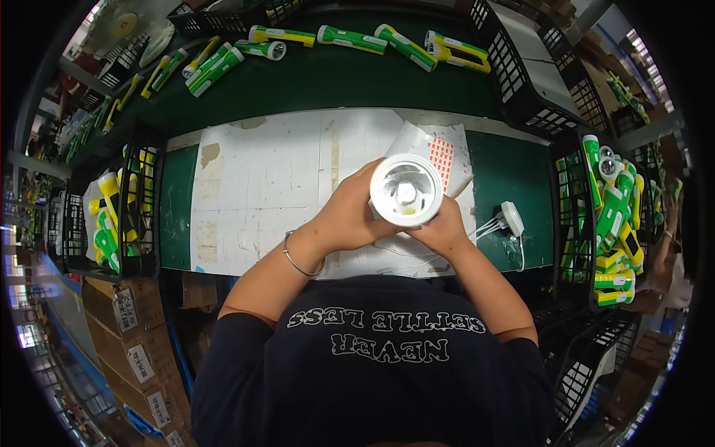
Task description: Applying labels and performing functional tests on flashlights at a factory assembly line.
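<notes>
A flashlight (407,191) with a white rim is held up over the worktable, its lens and shiny reflector facing up at me. My left hand (351,211) wraps round it from the left, a metal bangle on that wrist. On its right side my right hand (445,229) grips it lower down. The flashlight's body is hidden below its head and behind my fingers. Just beyond it lies a sheet of small red stickers (442,158) on the white-covered table (257,179).
Green and yellow flashlights (350,39) lie along the green surface at the back. Black crates of flashlights stand at the left (153,201) and right (560,223). A white plug with cable (511,218) sits right of the paper. Cardboard boxes (134,335) are stacked at lower left.
</notes>
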A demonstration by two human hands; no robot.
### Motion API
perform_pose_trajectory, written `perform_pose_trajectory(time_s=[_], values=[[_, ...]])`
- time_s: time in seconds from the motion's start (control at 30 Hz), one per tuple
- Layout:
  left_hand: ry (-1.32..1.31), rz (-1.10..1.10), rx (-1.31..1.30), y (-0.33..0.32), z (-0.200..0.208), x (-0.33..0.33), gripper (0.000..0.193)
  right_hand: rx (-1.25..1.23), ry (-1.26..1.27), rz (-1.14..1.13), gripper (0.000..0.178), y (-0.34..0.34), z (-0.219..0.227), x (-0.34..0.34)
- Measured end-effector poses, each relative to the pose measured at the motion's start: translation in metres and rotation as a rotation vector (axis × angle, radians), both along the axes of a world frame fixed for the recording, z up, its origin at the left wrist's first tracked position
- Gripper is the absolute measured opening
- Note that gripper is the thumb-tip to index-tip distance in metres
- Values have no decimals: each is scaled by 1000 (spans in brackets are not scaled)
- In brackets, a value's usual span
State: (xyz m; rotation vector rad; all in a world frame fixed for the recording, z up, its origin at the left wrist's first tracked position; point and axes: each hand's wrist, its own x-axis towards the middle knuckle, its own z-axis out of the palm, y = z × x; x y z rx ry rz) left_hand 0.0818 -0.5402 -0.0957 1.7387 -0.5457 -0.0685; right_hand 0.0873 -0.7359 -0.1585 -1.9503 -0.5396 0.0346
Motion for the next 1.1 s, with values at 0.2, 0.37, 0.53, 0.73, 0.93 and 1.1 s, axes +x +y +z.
perform_pose_trajectory(time_s=[0.2, 0.37, 0.53, 0.73, 0.93, 1.1], values=[[-207, -94, -7, -8, 7, 0, 54, 297, 330, 7, 53, 2, -25, 6], [-325, -111, 26, -10, 9, 0, 47, 456, 510, -14, 54, 2, 2, -2], [-333, -112, 13, -10, 7, 1, 49, 214, 128, -58, 57, 4, 10, -4], [493, -135, -702, 9, -21, 12, 62, 143, -249, -217, 56, -9, 23, -4], [958, -452, -1374, -9, -64, 13, 49, 85, -508, -183, 57, 5, 63, -8], [1133, -439, -1362, -13, -74, 10, 49, 71, -455, -185, 56, 8, 70, -8]])
